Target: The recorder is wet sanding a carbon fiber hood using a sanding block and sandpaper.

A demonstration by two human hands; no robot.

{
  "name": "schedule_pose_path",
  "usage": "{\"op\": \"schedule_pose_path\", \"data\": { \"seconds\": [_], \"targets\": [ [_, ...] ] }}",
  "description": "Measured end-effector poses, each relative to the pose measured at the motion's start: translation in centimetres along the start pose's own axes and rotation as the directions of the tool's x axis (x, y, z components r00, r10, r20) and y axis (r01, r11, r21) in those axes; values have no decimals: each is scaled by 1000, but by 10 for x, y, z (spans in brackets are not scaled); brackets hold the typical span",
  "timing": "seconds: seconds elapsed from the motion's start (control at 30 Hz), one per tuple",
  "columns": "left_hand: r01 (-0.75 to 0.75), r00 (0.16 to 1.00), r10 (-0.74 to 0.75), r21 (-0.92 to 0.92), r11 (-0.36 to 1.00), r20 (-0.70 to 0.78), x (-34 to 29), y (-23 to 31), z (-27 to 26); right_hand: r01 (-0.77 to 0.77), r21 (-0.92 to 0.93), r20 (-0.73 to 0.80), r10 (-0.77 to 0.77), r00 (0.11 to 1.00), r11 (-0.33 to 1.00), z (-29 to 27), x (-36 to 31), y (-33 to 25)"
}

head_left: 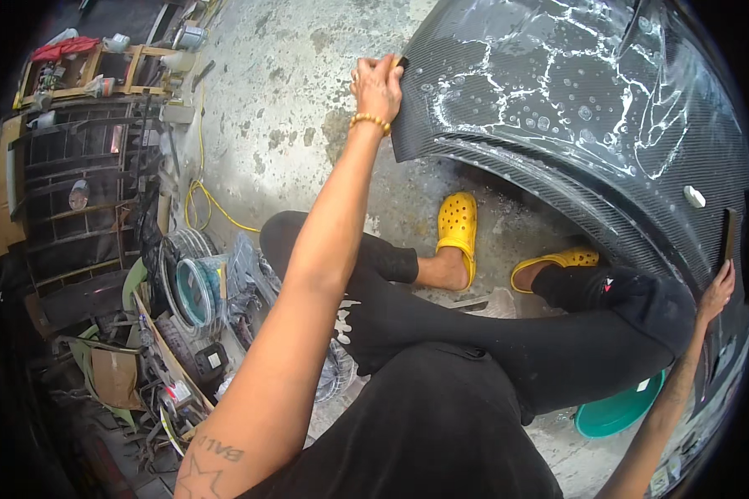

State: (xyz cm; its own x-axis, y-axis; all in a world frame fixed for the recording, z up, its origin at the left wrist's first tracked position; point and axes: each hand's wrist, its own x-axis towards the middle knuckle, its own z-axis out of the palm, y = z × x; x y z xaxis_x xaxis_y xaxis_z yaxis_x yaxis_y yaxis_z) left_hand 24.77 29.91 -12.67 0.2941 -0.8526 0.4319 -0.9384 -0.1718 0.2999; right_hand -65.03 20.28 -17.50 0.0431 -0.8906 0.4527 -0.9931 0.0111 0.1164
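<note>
A wet carbon-fibre car panel (pixel 508 75), hood-like in shape, fills the upper right, with white suds and droplets in streaks over its black weave. My left hand (pixel 378 90), a beaded bracelet at its wrist, is at the panel's left edge. Its fingers are closed around a small black block (pixel 403 62), mostly hidden by the hand. At the far right, my right hand (pixel 716 291) lies against the panel, its fingers at the lower end of a long narrow block (pixel 729 235). Just above that sits a small white lump (pixel 694 197), resembling a piece of soap.
Beneath the panel's curved edge, my feet in yellow clogs (pixel 458 229) stand on stained concrete (pixel 283 100). A green basin (pixel 612 416) is by my right leg. Along the left are a cluttered rack (pixel 75 208), buckets (pixel 195 291) and a yellow cord (pixel 201 195).
</note>
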Motion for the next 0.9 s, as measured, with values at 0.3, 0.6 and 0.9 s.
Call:
{"op": "schedule_pose_path", "data": {
  "seconds": [0.3,0.6,0.9],
  "targets": [
    [-53,984,63,-62,997,167,-58,40,-25,-175,141,4,176,984,974,-13,-18,-3],
    [-64,969,97,-147,987,229,-75,64,-18,-240,153,39,237,971,959,-20,-18,-10],
    [-114,970,157,-218,969,188,-27,44,1,-291,199,39,289,956,936,-19,-19,-49]
  ]
}}
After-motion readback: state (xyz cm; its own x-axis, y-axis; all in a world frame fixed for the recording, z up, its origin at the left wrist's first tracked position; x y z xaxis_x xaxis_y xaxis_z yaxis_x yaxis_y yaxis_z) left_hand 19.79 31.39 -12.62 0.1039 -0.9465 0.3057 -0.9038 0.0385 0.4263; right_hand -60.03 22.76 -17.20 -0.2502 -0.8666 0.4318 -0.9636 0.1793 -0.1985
